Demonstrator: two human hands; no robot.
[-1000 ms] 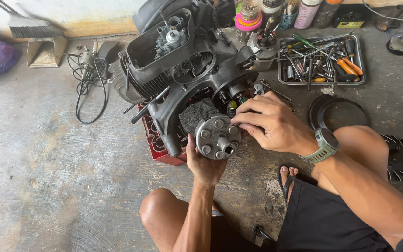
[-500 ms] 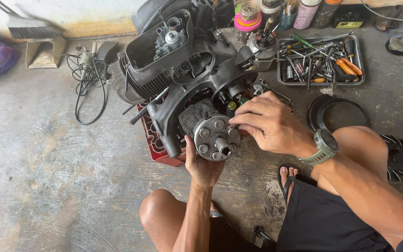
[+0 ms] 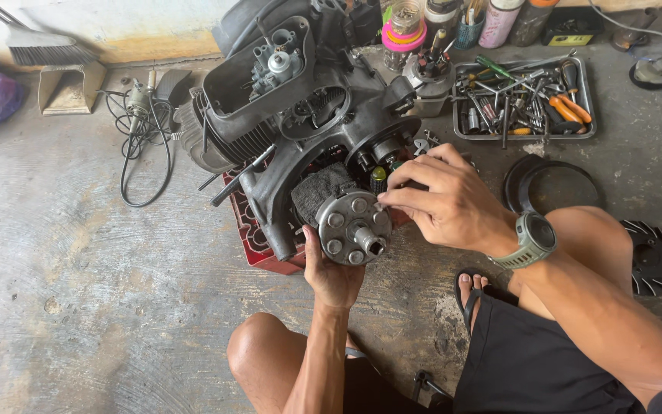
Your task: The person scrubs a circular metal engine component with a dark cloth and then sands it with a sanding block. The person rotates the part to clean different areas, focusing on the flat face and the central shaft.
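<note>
A dark scooter engine (image 3: 300,115) lies on a red plastic crate (image 3: 250,234) on the concrete floor. At its front sits a round grey metal clutch hub (image 3: 352,227) with several studs and a short central shaft. My left hand (image 3: 331,274) cups the hub from below. My right hand (image 3: 442,201), with a green watch on its wrist, pinches the hub's upper right edge with the fingertips. A dark rough pad shows just behind the hub.
A metal tray (image 3: 588,115) of tools lies at the back right, with jars and cans behind it. A black ring cover (image 3: 549,184) and a finned fan wheel (image 3: 654,257) lie at the right. A corded tool (image 3: 141,103), a brush and a dustpan (image 3: 70,84) are at the left.
The hub has shifted slightly and turned a little in my hands. My right fingers have moved along its upper right edge. My left hand stays beneath it.
</note>
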